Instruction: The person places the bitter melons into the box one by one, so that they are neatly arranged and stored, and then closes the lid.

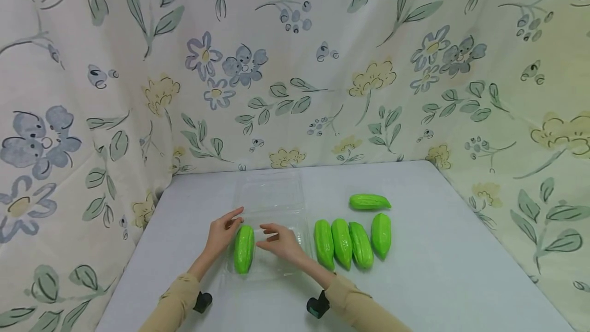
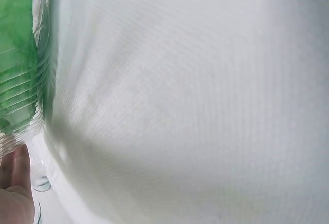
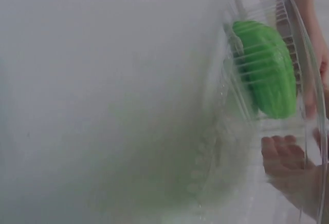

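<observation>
A bright green ridged gourd (image 1: 244,249) lies lengthwise in the left part of a clear plastic clamshell box (image 1: 281,269). My left hand (image 1: 223,231) is at the box's left side, fingers loosely bent beside the gourd's far end. In the left wrist view, the fingertips (image 2: 23,154) are right at the ribbed plastic wall. Over the box, just right of the gourd, my right hand (image 1: 282,242) has its fingers extended leftward, apart from the gourd and holding nothing. The right wrist view shows the gourd (image 3: 267,70) through the clear wall.
The box's transparent lid (image 1: 269,191) lies folded back behind it. Right of the box, several more green gourds (image 1: 342,244) lie on the white table (image 1: 442,270), with another gourd (image 1: 369,201) crosswise behind them. A floral curtain (image 1: 295,65) hangs beyond the table.
</observation>
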`<state>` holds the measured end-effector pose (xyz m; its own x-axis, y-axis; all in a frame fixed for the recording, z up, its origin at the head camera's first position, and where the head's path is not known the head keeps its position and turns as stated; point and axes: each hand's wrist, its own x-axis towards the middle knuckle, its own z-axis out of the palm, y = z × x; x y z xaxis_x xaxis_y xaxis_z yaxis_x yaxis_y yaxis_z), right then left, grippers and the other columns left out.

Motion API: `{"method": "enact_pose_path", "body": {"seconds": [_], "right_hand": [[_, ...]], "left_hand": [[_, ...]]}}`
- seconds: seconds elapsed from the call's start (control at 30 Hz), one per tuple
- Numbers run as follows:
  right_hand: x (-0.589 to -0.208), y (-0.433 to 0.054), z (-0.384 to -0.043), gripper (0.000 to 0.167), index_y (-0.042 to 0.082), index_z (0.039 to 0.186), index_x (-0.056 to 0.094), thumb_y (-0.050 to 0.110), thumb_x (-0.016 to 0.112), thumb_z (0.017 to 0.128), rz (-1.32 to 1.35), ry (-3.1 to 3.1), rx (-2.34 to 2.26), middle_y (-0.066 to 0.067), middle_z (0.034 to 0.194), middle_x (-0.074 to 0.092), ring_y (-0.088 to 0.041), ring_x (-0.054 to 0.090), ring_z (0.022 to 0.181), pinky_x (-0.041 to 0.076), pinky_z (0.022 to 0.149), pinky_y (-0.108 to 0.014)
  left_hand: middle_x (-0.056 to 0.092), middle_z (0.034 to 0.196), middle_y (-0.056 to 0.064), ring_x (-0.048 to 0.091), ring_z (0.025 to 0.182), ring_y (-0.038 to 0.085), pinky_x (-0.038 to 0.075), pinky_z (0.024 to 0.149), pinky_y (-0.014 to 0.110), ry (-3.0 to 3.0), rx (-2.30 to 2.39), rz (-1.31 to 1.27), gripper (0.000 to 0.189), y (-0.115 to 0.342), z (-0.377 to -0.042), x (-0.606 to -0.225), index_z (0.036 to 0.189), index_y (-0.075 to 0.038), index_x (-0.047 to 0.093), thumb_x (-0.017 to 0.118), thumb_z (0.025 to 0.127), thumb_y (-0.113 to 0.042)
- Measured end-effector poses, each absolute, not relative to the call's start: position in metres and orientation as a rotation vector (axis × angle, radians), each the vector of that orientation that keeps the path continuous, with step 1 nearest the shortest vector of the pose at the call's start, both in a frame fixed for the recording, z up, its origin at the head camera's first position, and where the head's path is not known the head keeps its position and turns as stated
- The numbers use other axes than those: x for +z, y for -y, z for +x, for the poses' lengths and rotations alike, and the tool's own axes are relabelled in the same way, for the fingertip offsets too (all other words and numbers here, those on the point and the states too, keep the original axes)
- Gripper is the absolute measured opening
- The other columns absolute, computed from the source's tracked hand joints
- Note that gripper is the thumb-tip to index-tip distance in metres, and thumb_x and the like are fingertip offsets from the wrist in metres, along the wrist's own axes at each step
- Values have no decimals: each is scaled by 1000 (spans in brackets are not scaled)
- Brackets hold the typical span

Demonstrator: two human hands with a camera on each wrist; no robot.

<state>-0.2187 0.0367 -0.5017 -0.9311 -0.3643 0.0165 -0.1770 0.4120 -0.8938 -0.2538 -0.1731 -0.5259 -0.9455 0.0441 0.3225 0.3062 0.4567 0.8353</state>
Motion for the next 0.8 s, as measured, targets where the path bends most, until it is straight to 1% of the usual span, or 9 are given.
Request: {"method": "enact_pose_path", "body": {"seconds": [0.1,0.27,0.47,0.6,0.7,0.8], "right_hand": [[-499,-43,-219,48,5,130,57,25,69,87,-526,-2482,-1549,-19,124,62,-33,64,104,55,80,-37],[-497,-54,-219,48,3,129,57,24,68,88,-597,-2496,-1565,-21,124,61,-37,63,104,54,82,-39],[-497,-68,-218,49,2,130,55,25,66,89,-592,-2518,-1593,-22,126,60,-39,62,106,53,85,-42],[-496,-76,-216,48,1,130,55,22,66,89,-630,-2528,-1611,-24,126,59,-41,61,106,51,87,-45],[-494,-80,-215,46,2,129,56,21,66,89,-668,-2532,-1625,-24,125,59,-42,60,106,51,86,-48],[-489,-83,-212,46,2,129,56,22,67,89,-685,-2542,-1639,-23,125,59,-42,60,106,51,85,-50]], "left_hand": [[65,116,23,68,97,35,49,70,13,2447,-1486,-309,34,173,-254,-527,125,1,61,61,91,-4],[66,115,22,67,97,34,48,70,11,2445,-1493,-296,34,173,-253,-525,125,1,61,61,91,-5],[65,119,20,67,99,33,48,69,13,2463,-1482,-276,34,172,-253,-524,125,-1,61,61,91,-5],[64,122,17,67,101,31,47,70,12,2484,-1473,-249,34,172,-253,-524,125,-3,61,61,91,-7],[64,123,16,67,102,31,47,68,13,2486,-1473,-243,34,172,-253,-524,125,-3,61,62,91,-6],[63,124,16,67,102,31,48,70,13,2488,-1470,-251,34,173,-253,-525,125,-3,61,61,91,-5]]}}
